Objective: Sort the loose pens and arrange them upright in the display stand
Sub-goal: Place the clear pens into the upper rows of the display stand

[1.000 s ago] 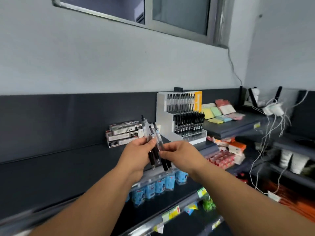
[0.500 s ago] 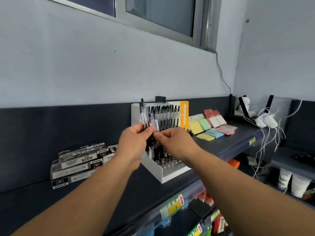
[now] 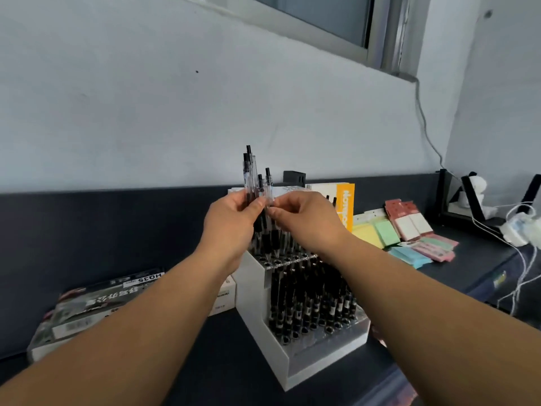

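**Position.** The loose pens [image 3: 249, 177] are held upright as a bundle directly above the far, upper tier of the display stand [image 3: 252, 291], which stands on the shelf [image 3: 225, 350].

**Grip.** The left hand [image 3: 231, 224] is closed round the bundle at mid-barrel. The right hand [image 3: 307, 221] pinches one pen at the bundle's right edge between thumb and forefinger.

**Handling.** The pens are probably light and rigid. The clear plastic barrels look smooth and may slip. Take hold on the black sleeve low on the barrel, or at mid-barrel, and lower each pen tip first.

**Count.**
- Pen tops showing above the hands: four.
- Stand: one, with two tiers.
- Near, lower tier: densely filled with pens [image 3: 310, 300], too crowded to count.
- Upper tier: partly hidden by the hands; open holes show along its near edge.
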Demonstrator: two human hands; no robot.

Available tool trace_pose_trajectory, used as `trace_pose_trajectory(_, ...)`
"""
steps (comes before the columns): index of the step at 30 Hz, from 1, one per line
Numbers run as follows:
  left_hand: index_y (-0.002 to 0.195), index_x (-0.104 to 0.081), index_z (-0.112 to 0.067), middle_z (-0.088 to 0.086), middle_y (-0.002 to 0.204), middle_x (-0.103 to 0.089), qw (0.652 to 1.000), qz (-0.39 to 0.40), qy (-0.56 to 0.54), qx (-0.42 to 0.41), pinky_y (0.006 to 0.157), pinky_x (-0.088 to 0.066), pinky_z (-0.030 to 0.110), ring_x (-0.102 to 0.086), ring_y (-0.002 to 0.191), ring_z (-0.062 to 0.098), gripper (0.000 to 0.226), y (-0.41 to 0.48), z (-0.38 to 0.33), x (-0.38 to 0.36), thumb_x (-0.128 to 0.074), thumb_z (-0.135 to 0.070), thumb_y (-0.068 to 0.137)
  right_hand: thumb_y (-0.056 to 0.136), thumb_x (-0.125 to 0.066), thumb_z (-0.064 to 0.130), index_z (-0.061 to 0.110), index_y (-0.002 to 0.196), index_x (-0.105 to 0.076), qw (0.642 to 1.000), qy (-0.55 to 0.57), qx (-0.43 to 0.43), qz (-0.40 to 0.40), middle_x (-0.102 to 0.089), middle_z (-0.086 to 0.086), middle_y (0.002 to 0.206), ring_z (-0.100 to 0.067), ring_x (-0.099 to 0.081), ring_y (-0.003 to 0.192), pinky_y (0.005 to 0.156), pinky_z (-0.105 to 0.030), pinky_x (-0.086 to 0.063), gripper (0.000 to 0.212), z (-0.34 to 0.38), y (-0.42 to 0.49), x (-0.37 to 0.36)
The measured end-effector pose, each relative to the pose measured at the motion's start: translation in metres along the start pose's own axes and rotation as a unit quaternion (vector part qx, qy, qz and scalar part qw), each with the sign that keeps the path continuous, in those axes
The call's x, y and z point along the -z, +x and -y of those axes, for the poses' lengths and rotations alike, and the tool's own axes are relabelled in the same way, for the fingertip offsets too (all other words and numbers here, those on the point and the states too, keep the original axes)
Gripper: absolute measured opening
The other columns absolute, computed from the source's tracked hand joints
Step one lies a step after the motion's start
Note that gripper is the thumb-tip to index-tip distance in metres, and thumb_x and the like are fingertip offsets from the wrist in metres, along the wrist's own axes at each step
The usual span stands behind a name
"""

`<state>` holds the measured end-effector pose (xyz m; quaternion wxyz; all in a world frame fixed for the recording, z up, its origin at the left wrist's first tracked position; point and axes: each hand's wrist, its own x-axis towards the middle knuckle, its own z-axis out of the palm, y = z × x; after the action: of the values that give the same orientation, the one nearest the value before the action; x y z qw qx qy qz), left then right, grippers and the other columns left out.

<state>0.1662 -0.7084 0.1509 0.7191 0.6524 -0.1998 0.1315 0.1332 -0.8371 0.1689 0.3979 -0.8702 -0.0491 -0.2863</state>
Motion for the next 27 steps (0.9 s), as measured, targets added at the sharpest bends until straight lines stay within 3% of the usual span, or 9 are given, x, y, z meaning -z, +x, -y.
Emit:
trace_pose_trajectory(3, 0.112, -0.070, -0.017, -0.007, 0.102, -0.073, 0.999, -0.030, 0.030, -0.016, 0.091, -0.050, 0.023, -0.066, 0.100, 0.004, 0.021, 0.001, 0.005, -0.005, -0.061, -0.019, 0.093, 0.087, -0.070, 0.029, 0.021, 0.093, -0.071, 1.000, 0.013, 0.014, -0.014, -0.069, 0.010, 0.081, 0.001, -0.061, 0.069, 0.065, -0.012, -0.046, 0.010, -0.012, 0.004, -0.005)
trace_pose_trajectory(8, 0.115, -0.068, -0.019, -0.008, 0.100, -0.073, 0.992, -0.081, 0.087, -0.036, 0.092, -0.054, 0.033, -0.067, 0.096, 0.006, 0.025, -0.001, 0.008, -0.012, -0.062, -0.027, 0.092, 0.084, -0.073, 0.029, 0.024, 0.083, -0.066, 0.997, 0.048, 0.025, -0.062, -0.066, 0.012, 0.074, 0.001, -0.061, 0.066, 0.058, -0.006, -0.043, 0.009, -0.026, 0.006, -0.005)
trace_pose_trajectory(13, 0.119, -0.066, -0.017, -0.005, 0.105, -0.072, 0.983, -0.132, 0.119, -0.050, 0.095, -0.053, 0.037, -0.066, 0.099, 0.009, 0.031, 0.003, 0.005, -0.008, -0.062, -0.032, 0.092, 0.087, -0.069, 0.029, 0.024, 0.088, -0.069, 0.998, -0.044, 0.048, 0.008, -0.065, 0.012, 0.078, -0.005, -0.063, 0.075, 0.068, -0.015, -0.046, 0.005, -0.028, 0.007, -0.004)
trace_pose_trajectory(18, 0.119, -0.066, -0.018, -0.006, 0.103, -0.072, 0.984, -0.137, 0.107, -0.041, 0.095, -0.053, 0.035, -0.066, 0.097, 0.007, 0.029, 0.000, 0.011, -0.008, -0.062, -0.027, 0.092, 0.091, -0.064, 0.030, 0.014, 0.092, -0.073, 0.983, -0.157, 0.054, 0.081, -0.072, 0.000, 0.088, -0.014, -0.065, 0.083, 0.079, -0.024, -0.051, 0.019, -0.034, 0.004, -0.009)
trace_pose_trajectory(22, 0.123, -0.064, -0.017, -0.005, 0.109, -0.071, 0.989, -0.120, 0.082, -0.013, 0.097, -0.051, 0.038, -0.065, 0.104, 0.009, 0.034, -0.001, 0.020, -0.005, -0.064, -0.027, 0.090, 0.092, -0.061, 0.031, 0.011, 0.084, -0.073, 0.976, -0.186, 0.033, 0.112, -0.070, -0.004, 0.081, -0.017, -0.066, 0.077, 0.073, -0.025, -0.051, 0.025, -0.036, 0.010, -0.012)
trace_pose_trajectory(27, 0.123, -0.064, -0.014, -0.001, 0.111, -0.071, 0.991, -0.101, 0.092, 0.002, 0.098, -0.051, 0.039, -0.065, 0.107, 0.013, 0.037, -0.002, 0.028, -0.004, -0.067, -0.026, 0.089, 0.091, -0.059, 0.030, 0.014, 0.090, -0.069, 0.959, -0.255, 0.034, 0.122, -0.063, -0.003, 0.081, -0.024, -0.064, 0.080, 0.072, -0.034, -0.057, 0.019, -0.033, 0.016, -0.019)
